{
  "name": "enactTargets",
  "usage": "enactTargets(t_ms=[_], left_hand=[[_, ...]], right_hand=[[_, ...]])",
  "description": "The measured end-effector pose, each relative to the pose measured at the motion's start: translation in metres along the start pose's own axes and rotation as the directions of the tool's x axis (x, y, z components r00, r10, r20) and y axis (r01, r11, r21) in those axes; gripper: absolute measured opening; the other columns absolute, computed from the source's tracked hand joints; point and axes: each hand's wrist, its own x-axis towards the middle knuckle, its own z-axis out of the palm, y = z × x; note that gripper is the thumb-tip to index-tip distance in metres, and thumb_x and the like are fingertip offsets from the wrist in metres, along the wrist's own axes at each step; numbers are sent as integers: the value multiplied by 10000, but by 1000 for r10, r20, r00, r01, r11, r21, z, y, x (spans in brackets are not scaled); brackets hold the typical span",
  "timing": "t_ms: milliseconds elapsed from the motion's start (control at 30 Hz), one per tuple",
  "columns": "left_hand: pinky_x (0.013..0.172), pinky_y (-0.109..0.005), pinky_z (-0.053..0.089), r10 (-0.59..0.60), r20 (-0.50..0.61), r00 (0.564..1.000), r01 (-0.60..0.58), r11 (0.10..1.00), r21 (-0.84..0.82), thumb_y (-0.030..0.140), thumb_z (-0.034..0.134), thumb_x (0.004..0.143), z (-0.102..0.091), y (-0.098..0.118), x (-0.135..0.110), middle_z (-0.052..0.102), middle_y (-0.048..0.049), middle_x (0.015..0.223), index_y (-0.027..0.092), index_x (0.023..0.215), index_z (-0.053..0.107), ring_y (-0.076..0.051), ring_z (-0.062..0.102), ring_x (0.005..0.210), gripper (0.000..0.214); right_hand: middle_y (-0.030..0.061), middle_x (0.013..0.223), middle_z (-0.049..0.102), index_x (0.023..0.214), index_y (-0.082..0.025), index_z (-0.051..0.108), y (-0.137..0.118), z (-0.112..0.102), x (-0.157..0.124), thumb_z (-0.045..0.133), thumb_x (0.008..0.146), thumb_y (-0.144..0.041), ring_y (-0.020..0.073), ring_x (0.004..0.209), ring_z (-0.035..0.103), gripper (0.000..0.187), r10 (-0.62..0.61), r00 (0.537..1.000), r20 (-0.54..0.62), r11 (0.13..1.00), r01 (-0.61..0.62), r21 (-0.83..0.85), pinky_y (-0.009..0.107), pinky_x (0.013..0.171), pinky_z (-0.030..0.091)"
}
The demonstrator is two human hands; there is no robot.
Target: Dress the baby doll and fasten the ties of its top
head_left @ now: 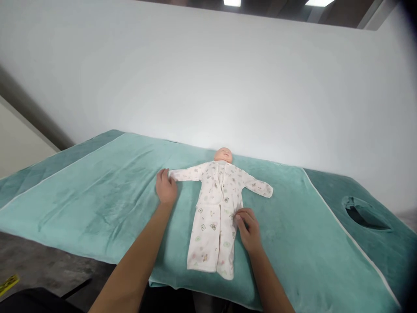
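A baby doll [223,154] lies on its back on a teal towel [107,187], dressed in a white printed top and trousers [215,204]. Its arms are spread out to both sides and its legs point toward me. My left hand [166,188] rests flat on the towel, fingers stretched out, touching the cuff of the doll's sleeve on the left. My right hand [248,227] has its fingers curled and pressed against the outer edge of the trouser leg near the hip; whether it pinches the cloth I cannot make out.
The towel covers a padded teal table [400,248] with a face hole [365,214] at the right. A plain white wall stands close behind. Dark floor shows at the lower left, with a yellow strip [8,284] on it.
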Motion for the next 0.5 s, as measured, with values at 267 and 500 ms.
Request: enactTargets(t_ms=[267,500], left_hand=[[1066,-427,365,68,188,980,-89,991,101,325,380,986,5,7,0,678,-141,1236,181,1194,634,-289,589,1184,359],[1009,-383,437,137,159,978,-120,987,-110,320,463,949,15,26,-5,649,-119,1235,206,1170,649,-254,564,1197,310]], right_hand=[[95,1509,450,1283,-300,624,4,8,6,555,947,-327,264,1300,520,344,124,989,86,987,-132,90,399,900,542],[75,1105,682,1027,-229,667,2,17,54,582,891,-397,209,1039,618,232,320,924,-208,936,-274,222,370,930,481]])
